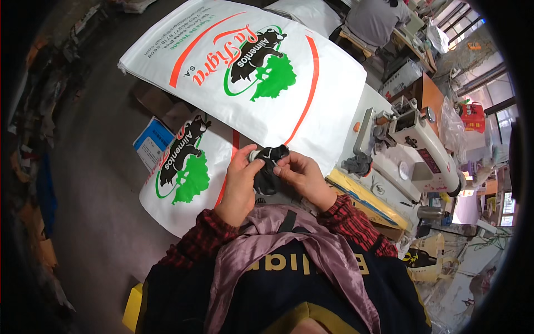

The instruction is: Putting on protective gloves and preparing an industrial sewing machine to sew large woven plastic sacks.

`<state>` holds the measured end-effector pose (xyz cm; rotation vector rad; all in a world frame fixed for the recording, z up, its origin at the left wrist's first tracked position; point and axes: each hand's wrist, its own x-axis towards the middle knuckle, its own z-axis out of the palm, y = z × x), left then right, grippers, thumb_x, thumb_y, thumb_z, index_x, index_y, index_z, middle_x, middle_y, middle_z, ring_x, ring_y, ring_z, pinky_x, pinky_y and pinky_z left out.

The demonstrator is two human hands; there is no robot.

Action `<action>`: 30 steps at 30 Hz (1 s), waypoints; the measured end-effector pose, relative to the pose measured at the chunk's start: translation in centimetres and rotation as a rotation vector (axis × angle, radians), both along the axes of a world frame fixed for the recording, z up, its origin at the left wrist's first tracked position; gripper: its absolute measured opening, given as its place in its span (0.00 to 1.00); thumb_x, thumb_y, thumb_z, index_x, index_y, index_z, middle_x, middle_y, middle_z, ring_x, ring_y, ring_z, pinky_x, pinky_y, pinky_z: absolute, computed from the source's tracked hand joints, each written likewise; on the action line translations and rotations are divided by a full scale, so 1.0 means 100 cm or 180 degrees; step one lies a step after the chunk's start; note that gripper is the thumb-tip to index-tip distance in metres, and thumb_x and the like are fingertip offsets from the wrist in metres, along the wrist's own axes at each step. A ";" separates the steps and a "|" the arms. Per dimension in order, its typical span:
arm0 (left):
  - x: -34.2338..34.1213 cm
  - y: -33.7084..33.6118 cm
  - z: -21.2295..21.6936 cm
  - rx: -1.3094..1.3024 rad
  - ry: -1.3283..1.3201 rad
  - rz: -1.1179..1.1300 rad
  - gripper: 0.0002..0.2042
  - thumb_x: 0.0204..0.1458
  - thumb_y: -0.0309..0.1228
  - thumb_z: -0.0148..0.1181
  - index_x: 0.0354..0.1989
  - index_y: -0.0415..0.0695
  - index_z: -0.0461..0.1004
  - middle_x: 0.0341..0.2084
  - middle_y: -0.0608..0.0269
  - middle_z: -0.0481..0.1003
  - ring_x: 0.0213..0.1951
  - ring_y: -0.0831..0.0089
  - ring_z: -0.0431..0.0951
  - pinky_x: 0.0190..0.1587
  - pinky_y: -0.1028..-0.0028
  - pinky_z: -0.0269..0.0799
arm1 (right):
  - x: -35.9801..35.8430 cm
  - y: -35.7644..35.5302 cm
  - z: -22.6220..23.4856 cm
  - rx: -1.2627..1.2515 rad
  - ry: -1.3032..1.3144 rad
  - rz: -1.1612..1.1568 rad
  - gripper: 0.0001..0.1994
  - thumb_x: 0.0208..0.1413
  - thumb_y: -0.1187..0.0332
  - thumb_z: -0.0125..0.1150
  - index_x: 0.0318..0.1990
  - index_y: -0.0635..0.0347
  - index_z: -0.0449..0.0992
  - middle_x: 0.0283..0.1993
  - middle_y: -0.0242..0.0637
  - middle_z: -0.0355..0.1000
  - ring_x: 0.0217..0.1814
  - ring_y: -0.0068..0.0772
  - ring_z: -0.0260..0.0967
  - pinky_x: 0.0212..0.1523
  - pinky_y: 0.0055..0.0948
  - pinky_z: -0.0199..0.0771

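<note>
White printed sacks [245, 72] on floor [94, 183]

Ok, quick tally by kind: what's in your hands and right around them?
Hands: 2, left and right
Black cloth, held by both: 1
White printed sacks: 2, one large, one lower
Sewing machine: 1
Blue box: 1
Total: 7

Cloth piece [271, 167] between both hands, over printed sacks [245, 72]; sewing machine [414, 147] right of them.
</note>
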<state>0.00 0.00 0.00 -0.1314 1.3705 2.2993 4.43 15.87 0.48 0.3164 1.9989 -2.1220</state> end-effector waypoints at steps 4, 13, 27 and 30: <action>-0.005 -0.003 0.007 0.0329 -0.0600 0.0040 0.19 0.51 0.22 0.49 0.53 0.34 0.62 0.41 0.55 0.72 0.43 0.69 0.73 0.50 0.72 0.68 | -0.002 -0.003 -0.001 -0.0153 -0.0095 -0.0126 0.04 0.56 0.70 0.59 0.34 0.59 0.72 0.28 0.23 0.68 0.27 0.11 0.60 0.27 0.16 0.60; -0.010 -0.003 0.019 0.1545 -0.0868 -0.0915 0.22 0.51 0.22 0.46 0.57 0.34 0.59 0.47 0.54 0.69 0.48 0.69 0.71 0.56 0.69 0.64 | -0.005 0.005 0.005 -0.0904 -0.0321 -0.0456 0.04 0.57 0.70 0.58 0.31 0.56 0.71 0.27 0.21 0.65 0.26 0.13 0.58 0.27 0.15 0.59; -0.008 0.025 0.026 0.1225 -0.0357 -0.0690 0.27 0.54 0.20 0.51 0.63 0.36 0.52 0.49 0.54 0.67 0.51 0.68 0.70 0.57 0.68 0.63 | -0.005 0.039 0.059 0.0962 0.0995 -0.0018 0.08 0.51 0.73 0.62 0.38 0.64 0.74 0.30 0.27 0.71 0.30 0.13 0.64 0.29 0.17 0.66; -0.007 0.031 0.025 0.1088 -0.0343 -0.0689 0.27 0.55 0.21 0.51 0.63 0.36 0.51 0.50 0.53 0.67 0.52 0.68 0.69 0.58 0.67 0.63 | -0.007 0.055 0.050 -0.0022 0.0661 -0.0279 0.04 0.52 0.75 0.61 0.33 0.63 0.73 0.29 0.25 0.71 0.30 0.12 0.63 0.30 0.15 0.64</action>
